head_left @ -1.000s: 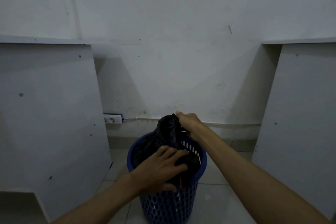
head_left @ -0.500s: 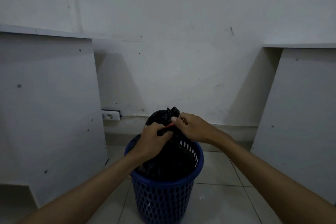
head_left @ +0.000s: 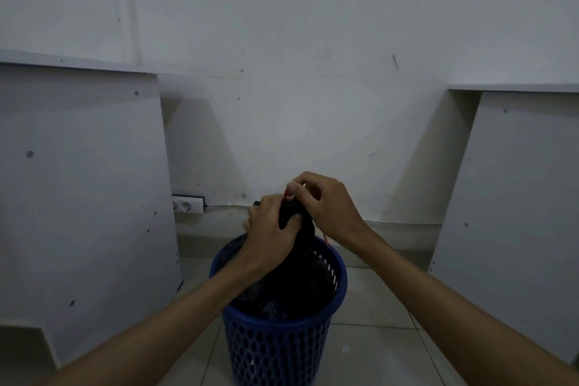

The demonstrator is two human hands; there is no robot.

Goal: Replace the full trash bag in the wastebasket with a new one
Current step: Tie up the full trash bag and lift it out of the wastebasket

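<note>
A blue perforated plastic wastebasket (head_left: 279,351) stands on the tiled floor in front of me. A full black trash bag (head_left: 300,288) sits inside it, its top gathered into a neck above the rim. My left hand (head_left: 271,236) grips that gathered neck from the left. Just above and to the right, my right hand (head_left: 326,207) pinches a thin red tie (head_left: 287,195) at the bag's top; a strand of it hangs below my right wrist.
White cabinet panels stand at the left (head_left: 81,197) and right (head_left: 520,213), with a white wall between them. A white power strip (head_left: 187,206) with a cable lies at the wall's base. Pale floor tiles (head_left: 372,345) surround the basket.
Both hands have risen with the bag's neck. My left hand went from lying on the bag to gripping its neck; my right hand now pinches the red tie above it.
</note>
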